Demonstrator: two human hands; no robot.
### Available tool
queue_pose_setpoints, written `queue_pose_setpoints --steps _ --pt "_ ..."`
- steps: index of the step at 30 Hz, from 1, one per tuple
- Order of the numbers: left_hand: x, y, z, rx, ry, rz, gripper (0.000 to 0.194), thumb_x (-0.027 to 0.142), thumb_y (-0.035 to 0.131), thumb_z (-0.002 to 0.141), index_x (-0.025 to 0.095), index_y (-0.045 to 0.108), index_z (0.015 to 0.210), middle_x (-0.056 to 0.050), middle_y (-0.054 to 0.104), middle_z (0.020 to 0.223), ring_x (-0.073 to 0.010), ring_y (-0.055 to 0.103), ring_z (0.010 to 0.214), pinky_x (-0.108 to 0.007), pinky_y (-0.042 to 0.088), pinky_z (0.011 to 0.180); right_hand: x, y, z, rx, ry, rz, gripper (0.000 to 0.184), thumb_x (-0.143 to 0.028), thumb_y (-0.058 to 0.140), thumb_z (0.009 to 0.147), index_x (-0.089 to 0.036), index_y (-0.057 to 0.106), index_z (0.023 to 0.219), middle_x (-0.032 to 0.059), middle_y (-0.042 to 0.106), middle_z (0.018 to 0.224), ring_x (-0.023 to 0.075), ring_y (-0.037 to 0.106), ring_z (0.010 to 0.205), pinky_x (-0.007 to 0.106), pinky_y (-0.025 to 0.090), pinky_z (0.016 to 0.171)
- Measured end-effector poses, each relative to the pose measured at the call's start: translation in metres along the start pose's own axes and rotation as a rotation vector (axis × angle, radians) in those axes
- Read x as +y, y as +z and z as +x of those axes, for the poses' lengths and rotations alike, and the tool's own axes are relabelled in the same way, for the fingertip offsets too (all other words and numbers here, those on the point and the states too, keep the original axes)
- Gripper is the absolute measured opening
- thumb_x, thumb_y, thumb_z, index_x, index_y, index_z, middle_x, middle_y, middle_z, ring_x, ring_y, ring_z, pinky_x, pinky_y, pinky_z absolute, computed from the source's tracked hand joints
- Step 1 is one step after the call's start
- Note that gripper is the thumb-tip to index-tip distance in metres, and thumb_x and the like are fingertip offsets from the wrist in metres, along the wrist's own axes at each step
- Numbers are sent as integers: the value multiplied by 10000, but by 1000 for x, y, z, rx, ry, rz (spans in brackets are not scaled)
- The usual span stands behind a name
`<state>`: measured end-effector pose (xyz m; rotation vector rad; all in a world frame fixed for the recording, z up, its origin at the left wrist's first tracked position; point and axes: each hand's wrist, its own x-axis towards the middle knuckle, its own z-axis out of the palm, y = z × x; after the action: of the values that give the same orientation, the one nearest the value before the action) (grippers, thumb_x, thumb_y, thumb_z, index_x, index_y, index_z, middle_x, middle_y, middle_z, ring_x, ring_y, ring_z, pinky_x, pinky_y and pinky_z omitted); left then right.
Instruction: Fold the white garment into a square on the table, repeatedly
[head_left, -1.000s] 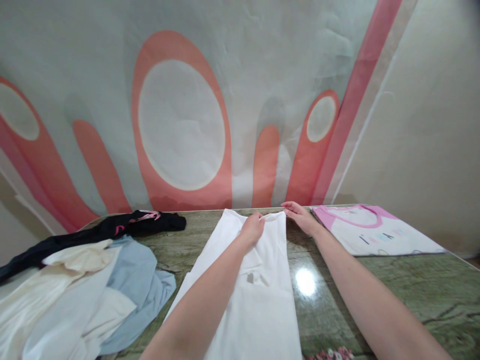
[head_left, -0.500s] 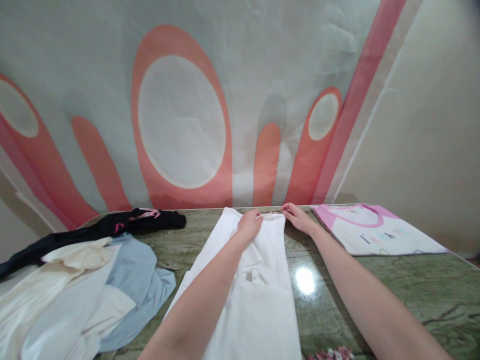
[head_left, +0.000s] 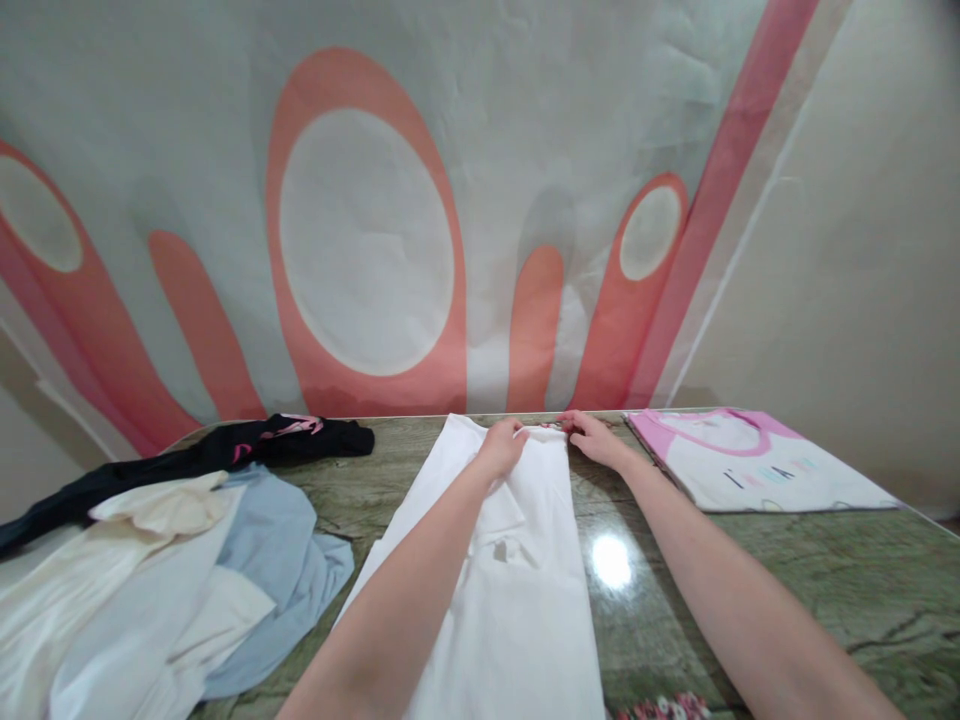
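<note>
A white garment (head_left: 517, 590) lies stretched lengthwise down the middle of a green marbled table (head_left: 825, 580). My left hand (head_left: 501, 447) is closed on the cloth near its far top edge. My right hand (head_left: 596, 437) pinches the far right corner of the same top edge, close to the wall. Both forearms reach forward over the table.
A folded pink and white shirt (head_left: 750, 465) lies at the far right. A heap of cream, white and light blue clothes (head_left: 172, 580) fills the left side, with a black garment (head_left: 225, 455) behind it. A wall with orange shapes (head_left: 367, 250) rises right behind the table.
My right hand has slid a little left along the top edge toward my left hand. The garment and the other clothes stay where they were.
</note>
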<state>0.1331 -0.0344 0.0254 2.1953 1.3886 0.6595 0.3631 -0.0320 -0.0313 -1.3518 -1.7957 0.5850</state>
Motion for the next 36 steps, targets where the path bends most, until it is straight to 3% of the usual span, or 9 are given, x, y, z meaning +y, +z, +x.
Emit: queue_pose_setpoints --steps 7,14,21,26,36 --pt "-3 -3 -4 -17 -94 97 174 248 491 832 152 630 872 -104 660 931 -237 596 912 -307 419 802 -4 0 0 34 -39 -72 285 -132 501 752 -183 578 1022 31 628 854 182 563 859 363 424 849" --pt "-1 -1 0 -26 -69 51 184 194 469 842 128 625 911 -98 656 950 -200 589 897 -263 416 794 -5 -2 -5 23 -76 -38 537 20 424 649 -210 513 1126 35 617 1055 152 573 980 328 435 890" --pt "-1 -6 -1 -17 -79 -65 144 158 510 800 131 628 878 -62 660 895 -162 589 825 -221 432 727 -7 1 -4 42 -130 -49 467 -30 441 712 -210 506 1138 50 597 1113 159 550 1035 363 397 963" --pt "-1 -9 -2 -2 -109 -106 265 74 494 758 132 586 1000 -43 653 822 -140 592 717 -209 435 650 -13 5 -4 40 -154 -62 440 -74 459 755 -208 496 1173 62 614 1099 173 553 1045 390 383 979" --pt "-3 -13 -6 -37 -128 94 323 87 490 745 173 539 1052 -81 644 951 -200 601 878 -259 429 734 -24 15 -2 73 -159 -101 385 -91 485 767 -194 549 1132 75 638 1055 196 558 1023 404 386 963"
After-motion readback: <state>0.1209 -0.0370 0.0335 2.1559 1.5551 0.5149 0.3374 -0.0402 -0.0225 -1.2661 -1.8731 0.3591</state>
